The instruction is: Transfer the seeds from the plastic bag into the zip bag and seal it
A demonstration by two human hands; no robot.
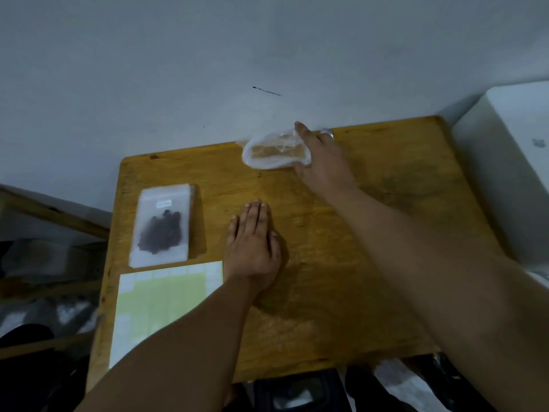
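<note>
Wooden table (341,233) seen from the head camera: the zip bag (164,224) lies flat near the left edge with the dark seeds (160,233) inside it, just beyond a pale green label sheet (154,298). The left hand (252,242) rests palm down on the table, fingers straight and together, just right of the zip bag. The right hand (322,165) reaches to the far edge, fingers outstretched against the right end of the crumpled clear plastic bag (271,153); whether the thumb pinches it cannot be told.
</note>
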